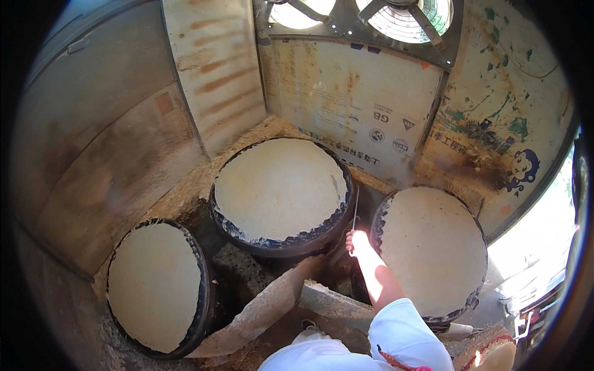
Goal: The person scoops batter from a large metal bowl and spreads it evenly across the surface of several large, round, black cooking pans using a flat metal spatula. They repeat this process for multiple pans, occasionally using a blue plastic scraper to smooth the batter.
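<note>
My right hand (356, 243) grips a thin metal rod (356, 208), which points away from me through the gap between two large round griddles. Just right of the hand is the right griddle (477, 227), topped by a smooth pale layer (431, 252). Beyond and to the left stands the middle griddle (287, 250), its pale layer (280, 188) ragged at the dark, crusted rim. A third griddle (203, 278) sits at the lower left, also bearing a pale layer (155, 287). My left hand is out of view.
Low slabs (269, 303) and a board (336, 301) stand between me and the griddles. Stained wall panels (348, 97) with printing enclose the back, below two fans (403, 18). A light-coloured handle (457, 330) and a round pale object (494, 356) lie lower right.
</note>
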{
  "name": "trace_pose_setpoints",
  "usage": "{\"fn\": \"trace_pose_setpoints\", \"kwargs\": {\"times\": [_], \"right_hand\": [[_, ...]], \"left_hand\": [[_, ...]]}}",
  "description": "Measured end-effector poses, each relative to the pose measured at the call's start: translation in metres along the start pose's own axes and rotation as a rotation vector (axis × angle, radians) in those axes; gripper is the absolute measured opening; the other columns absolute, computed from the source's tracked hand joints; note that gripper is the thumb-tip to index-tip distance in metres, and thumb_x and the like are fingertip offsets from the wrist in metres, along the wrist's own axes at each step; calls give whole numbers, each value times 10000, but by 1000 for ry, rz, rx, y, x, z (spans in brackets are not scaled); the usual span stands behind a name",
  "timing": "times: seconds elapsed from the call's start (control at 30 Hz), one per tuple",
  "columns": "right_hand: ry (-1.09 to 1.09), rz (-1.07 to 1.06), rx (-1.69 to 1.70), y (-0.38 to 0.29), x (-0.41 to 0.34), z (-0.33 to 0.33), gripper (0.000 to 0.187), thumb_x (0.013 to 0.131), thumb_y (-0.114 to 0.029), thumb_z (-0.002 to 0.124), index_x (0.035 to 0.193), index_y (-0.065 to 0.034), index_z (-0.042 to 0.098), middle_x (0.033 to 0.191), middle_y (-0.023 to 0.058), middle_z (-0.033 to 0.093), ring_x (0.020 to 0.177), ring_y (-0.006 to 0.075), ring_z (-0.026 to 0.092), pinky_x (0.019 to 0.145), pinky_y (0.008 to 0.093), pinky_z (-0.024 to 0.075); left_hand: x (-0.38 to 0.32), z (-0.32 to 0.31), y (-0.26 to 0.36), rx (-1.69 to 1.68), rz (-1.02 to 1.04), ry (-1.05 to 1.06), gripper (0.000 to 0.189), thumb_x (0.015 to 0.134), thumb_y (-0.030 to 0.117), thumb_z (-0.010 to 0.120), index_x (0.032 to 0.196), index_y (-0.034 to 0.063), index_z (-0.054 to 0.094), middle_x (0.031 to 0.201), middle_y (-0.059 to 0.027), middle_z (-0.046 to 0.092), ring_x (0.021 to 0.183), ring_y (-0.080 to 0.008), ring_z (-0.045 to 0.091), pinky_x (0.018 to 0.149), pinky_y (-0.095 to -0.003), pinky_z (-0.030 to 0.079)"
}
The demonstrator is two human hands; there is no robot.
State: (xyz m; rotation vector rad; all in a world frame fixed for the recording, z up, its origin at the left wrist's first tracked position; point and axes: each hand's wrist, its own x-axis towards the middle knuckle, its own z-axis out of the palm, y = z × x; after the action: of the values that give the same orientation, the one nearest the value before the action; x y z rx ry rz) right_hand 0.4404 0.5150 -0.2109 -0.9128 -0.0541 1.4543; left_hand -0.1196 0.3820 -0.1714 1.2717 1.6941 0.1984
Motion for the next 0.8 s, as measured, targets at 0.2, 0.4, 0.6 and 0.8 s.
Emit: {"fn": "trace_pose_setpoints", "kwargs": {"times": [0.2,0.4,0.6,0.8], "right_hand": [[312,-180,-211,91,-66,53,224,916,-236,387,729,-126,442,514,-54,330,371,76,286,353,230,252],[396,-81,-124,171,-168,141,150,897,-170,361,807,-77,436,524,-35,311,389,74,282,365,247,245],[-162,195,-509,300,-289,232,140,882,-149,444,914,-46,534,538,0,435,395,114,387,355,269,322],[-933,-323,-1229,371,-325,308,219,893,-119,501,1097,-42,522,718,88,585,562,143,514,552,273,454]], "left_hand": [[-20,-2,-65,-16,-62,-8,205,792,222,553,801,58,675,740,-116,649,658,-229,612,648,-352,481],[-43,5,-168,-1,-146,-45,215,789,235,555,797,60,679,743,-117,650,659,-232,612,655,-355,481],[-59,6,-253,190,-163,-102,224,785,247,557,792,62,683,746,-119,652,661,-236,612,661,-358,480],[-81,1,-280,-527,-222,117,161,858,47,455,883,12,610,639,-48,575,543,-121,521,508,-252,436]]}}
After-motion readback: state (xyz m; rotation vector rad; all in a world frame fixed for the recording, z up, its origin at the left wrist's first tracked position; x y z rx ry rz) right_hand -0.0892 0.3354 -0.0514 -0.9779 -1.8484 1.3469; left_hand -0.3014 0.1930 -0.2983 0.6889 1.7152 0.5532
